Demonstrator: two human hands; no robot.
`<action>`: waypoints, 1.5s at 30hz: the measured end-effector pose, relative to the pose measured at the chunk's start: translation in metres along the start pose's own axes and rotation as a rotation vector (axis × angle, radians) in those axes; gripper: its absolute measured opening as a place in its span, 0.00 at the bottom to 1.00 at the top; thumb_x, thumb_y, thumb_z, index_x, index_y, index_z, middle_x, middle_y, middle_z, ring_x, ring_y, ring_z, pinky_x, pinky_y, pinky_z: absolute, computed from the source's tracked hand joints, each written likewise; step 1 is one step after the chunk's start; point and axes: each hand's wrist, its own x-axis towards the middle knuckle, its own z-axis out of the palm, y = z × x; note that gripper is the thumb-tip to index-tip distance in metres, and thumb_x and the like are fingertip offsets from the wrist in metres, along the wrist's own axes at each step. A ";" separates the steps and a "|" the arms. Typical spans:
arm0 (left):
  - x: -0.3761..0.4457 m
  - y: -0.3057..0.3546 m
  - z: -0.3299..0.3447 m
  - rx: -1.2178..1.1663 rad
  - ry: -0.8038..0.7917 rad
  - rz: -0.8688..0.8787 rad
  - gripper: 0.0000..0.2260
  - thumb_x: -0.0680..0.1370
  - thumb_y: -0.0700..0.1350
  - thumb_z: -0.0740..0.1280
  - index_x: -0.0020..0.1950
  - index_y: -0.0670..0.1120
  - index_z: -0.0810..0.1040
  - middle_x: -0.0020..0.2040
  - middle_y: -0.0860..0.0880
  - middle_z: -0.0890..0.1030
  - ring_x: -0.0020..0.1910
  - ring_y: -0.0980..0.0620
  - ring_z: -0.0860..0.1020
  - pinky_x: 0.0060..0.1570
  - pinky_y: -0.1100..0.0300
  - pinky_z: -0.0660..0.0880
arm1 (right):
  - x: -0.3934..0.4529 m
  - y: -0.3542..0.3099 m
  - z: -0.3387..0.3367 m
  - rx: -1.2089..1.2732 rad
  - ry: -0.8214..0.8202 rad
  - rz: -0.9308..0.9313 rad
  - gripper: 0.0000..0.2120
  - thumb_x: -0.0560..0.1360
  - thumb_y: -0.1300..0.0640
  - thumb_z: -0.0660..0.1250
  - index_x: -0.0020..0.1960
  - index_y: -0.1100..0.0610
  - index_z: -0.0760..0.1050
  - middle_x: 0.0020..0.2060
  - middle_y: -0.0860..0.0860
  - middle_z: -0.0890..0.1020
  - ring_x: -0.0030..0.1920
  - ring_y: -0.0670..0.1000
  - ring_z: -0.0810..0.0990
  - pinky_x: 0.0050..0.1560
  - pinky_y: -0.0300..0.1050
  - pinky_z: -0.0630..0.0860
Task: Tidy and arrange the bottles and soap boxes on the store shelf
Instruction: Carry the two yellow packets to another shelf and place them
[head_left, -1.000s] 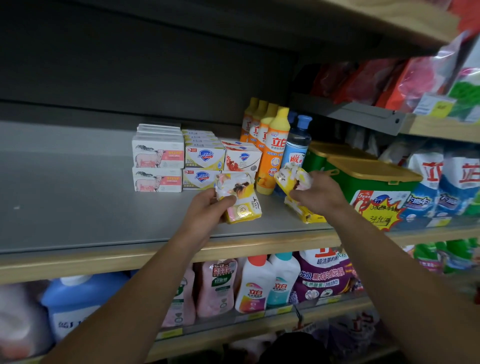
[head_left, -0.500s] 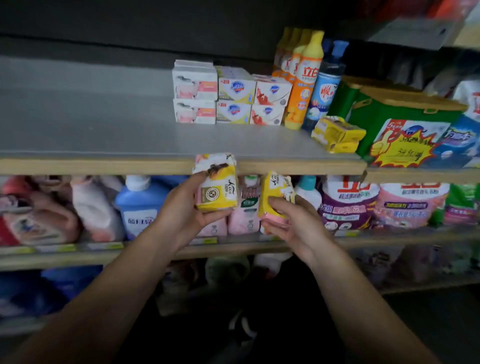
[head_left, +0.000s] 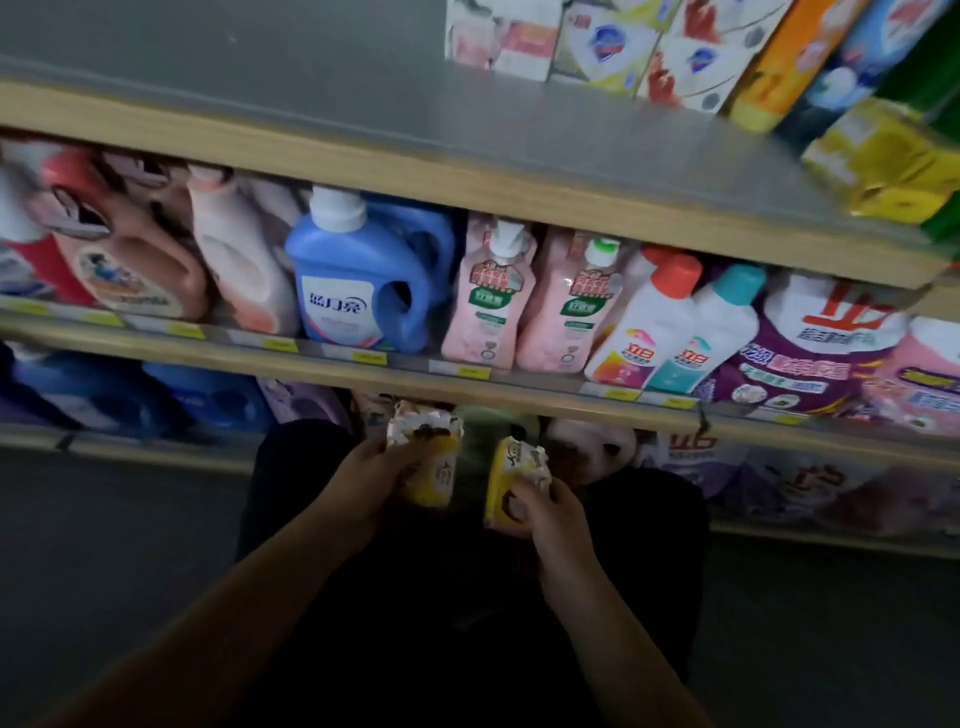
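Note:
My left hand (head_left: 371, 480) grips a yellow and white soap pack (head_left: 428, 457), held low in front of the bottom shelf. My right hand (head_left: 540, 512) grips a second yellow soap pack (head_left: 511, 480) just to its right. Both packs are well below the grey top shelf (head_left: 322, 98). On that shelf, at the upper right, stand stacked soap boxes (head_left: 597, 44), an orange bottle (head_left: 789, 57), a blue bottle (head_left: 852, 67) and a yellow soap pack (head_left: 888, 158) near the edge.
The middle shelf (head_left: 363, 371) holds a blue detergent jug (head_left: 363, 280), pink pump bottles (head_left: 491, 296), white bottles (head_left: 654, 322) and purple bags (head_left: 810, 353). More bags and jugs sit on the bottom shelf. A dark mass lies below my hands.
Both hands have come down from the top shelf with a soap pack each, now level with the bottom shelf. The camera has tilted downward.

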 end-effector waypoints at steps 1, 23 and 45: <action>0.006 -0.006 -0.003 0.005 0.040 -0.023 0.11 0.69 0.42 0.74 0.51 0.44 0.83 0.46 0.41 0.85 0.42 0.44 0.84 0.34 0.53 0.80 | 0.007 0.006 0.000 -0.041 0.001 0.025 0.06 0.76 0.56 0.70 0.52 0.55 0.79 0.51 0.55 0.83 0.51 0.55 0.83 0.44 0.52 0.83; 0.001 0.116 0.159 0.659 0.008 -0.434 0.16 0.73 0.48 0.73 0.58 0.47 0.78 0.53 0.42 0.83 0.49 0.44 0.82 0.41 0.52 0.80 | -0.048 -0.134 -0.106 -0.075 0.171 0.366 0.09 0.76 0.49 0.69 0.48 0.54 0.77 0.42 0.54 0.83 0.42 0.55 0.84 0.43 0.56 0.84; -0.108 -0.019 0.512 1.285 -0.718 -0.379 0.11 0.73 0.45 0.73 0.54 0.47 0.77 0.47 0.43 0.83 0.43 0.45 0.83 0.33 0.53 0.79 | -0.205 -0.104 -0.365 0.629 0.855 0.286 0.12 0.73 0.53 0.70 0.54 0.57 0.76 0.49 0.58 0.82 0.48 0.58 0.83 0.48 0.60 0.82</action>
